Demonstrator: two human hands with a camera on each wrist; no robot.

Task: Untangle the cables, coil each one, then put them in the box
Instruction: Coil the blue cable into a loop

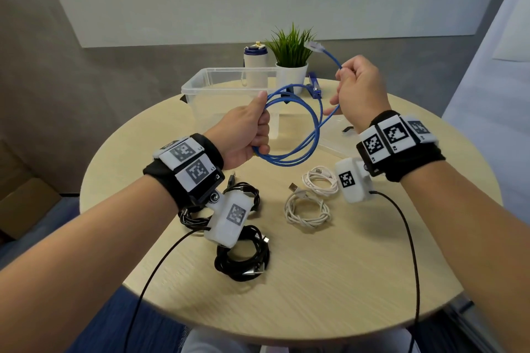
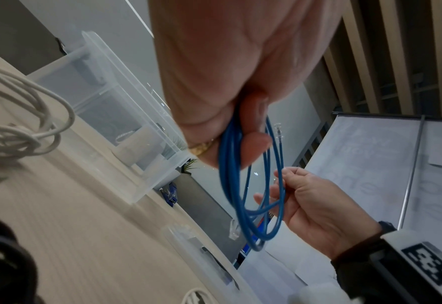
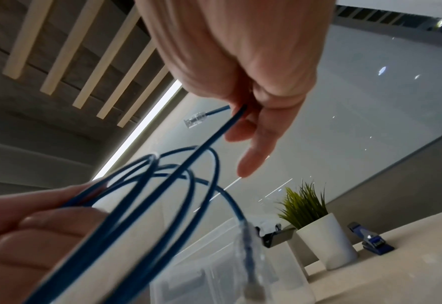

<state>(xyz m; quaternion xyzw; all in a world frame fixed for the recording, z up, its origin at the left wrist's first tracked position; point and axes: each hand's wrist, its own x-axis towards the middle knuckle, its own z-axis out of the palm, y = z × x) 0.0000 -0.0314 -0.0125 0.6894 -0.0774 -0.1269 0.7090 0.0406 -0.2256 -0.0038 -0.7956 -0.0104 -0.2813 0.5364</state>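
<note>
Above the surface: the blue ethernet cable [image 1: 298,135] is hanging in loops between both hands, in front of the clear plastic box [image 1: 200,86].
Left hand [image 1: 246,135]: fingers are curling round the gathered loops, gripping them.
Right hand [image 1: 358,89]: fingers are pinching the free end just below its clear plug [image 1: 314,45].
Waiting on the surface: two white coils [image 1: 308,209] and two black coils [image 1: 243,255].
Risk: if the left grip is loosening, the springy loops are likely fanning open; the loose plug could be snagging a loop.

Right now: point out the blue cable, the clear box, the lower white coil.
blue cable [image 1: 311,140], head view, right side of loops.
clear box [image 1: 198,80], head view, left rim.
lower white coil [image 1: 289,213], head view, left arc.
</note>
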